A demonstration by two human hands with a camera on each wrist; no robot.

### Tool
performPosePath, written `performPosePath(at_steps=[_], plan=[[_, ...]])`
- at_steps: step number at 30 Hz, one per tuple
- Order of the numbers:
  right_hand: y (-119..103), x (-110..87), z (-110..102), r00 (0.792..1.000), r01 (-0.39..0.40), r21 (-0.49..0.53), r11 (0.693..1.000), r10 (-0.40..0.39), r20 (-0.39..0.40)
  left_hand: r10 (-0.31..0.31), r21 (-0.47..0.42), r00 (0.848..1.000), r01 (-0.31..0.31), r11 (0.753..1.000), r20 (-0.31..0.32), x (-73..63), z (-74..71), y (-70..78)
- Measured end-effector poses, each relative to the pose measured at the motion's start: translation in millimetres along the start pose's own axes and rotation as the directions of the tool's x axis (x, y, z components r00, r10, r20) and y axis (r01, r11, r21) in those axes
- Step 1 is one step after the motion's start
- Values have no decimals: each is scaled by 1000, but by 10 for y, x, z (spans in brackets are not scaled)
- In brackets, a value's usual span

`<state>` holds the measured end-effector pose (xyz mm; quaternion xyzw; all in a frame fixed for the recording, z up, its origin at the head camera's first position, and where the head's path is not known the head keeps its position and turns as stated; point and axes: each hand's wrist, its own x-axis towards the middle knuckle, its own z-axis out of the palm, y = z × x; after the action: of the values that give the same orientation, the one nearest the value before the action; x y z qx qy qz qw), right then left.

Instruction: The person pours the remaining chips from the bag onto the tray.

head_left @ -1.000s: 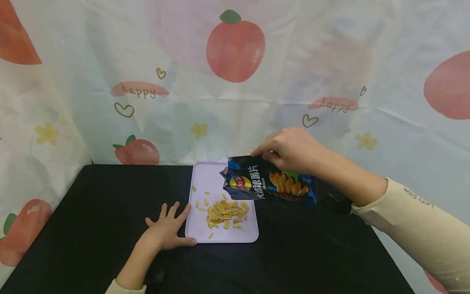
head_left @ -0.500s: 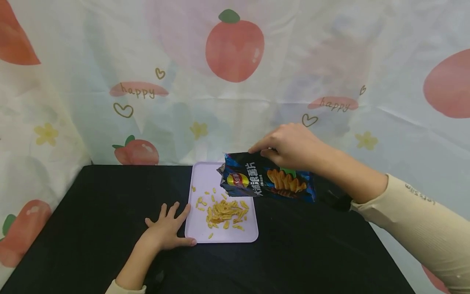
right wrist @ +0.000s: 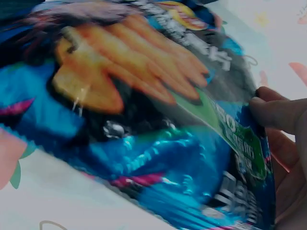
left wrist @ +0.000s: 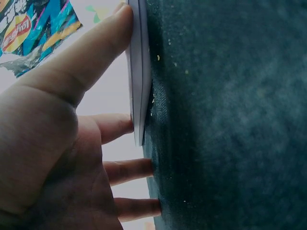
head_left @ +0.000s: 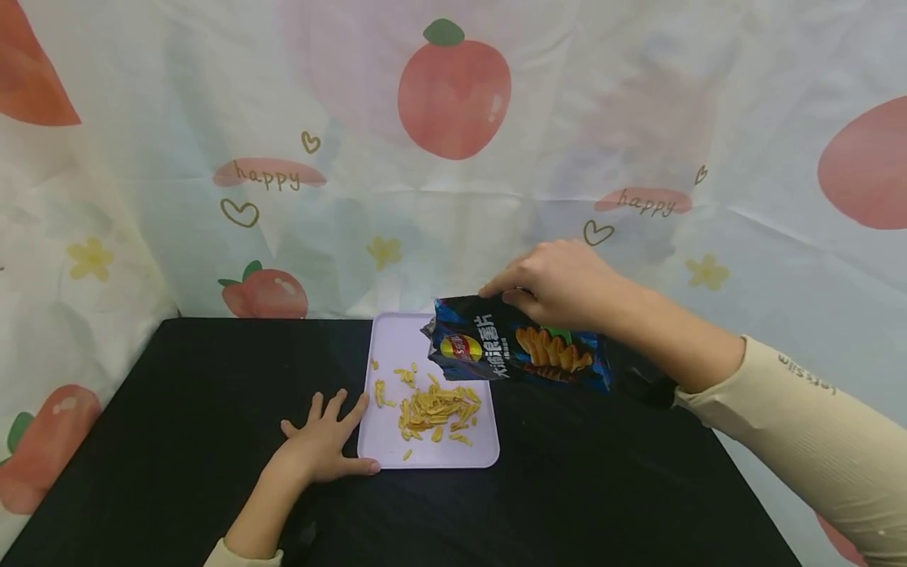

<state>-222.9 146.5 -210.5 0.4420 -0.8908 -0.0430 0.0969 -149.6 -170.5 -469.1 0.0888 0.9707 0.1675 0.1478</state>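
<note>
My right hand (head_left: pixel 563 285) pinches a dark blue chip bag (head_left: pixel 510 346) by its upper edge. The bag lies on its side in the air, its torn mouth pointing left above the far right part of a pale lilac tray (head_left: pixel 388 335). In the right wrist view, the thumb presses on the printed front of the bag (right wrist: pixel 144 139). A loose heap of yellow ridged chips (head_left: pixel 434 409) lies on the tray, with stray pieces around it. With fingers spread, my left hand (head_left: pixel 319 449) rests at the tray's left side, thumb and forefinger touching its rim (left wrist: pixel 137 76).
A black cloth (head_left: pixel 234 378) covers the table under the tray. Behind it hangs a pale curtain (head_left: pixel 524 236) printed with fruit, close to the table's back edge. Small yellow crumbs (left wrist: pixel 159 58) lie on the cloth beside the tray in the left wrist view.
More chips have landed on the tray's left and middle parts. The bag and right hand have shifted slightly up and left. The left hand has stayed in place.
</note>
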Motion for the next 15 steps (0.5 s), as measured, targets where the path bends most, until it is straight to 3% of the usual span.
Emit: performPosePath(at_steps=[15], plan=[[-49,9,-64,1000,6,-30,1000,-5,15,5,-4,1000,-5,1000,-1,-8,-11,19]])
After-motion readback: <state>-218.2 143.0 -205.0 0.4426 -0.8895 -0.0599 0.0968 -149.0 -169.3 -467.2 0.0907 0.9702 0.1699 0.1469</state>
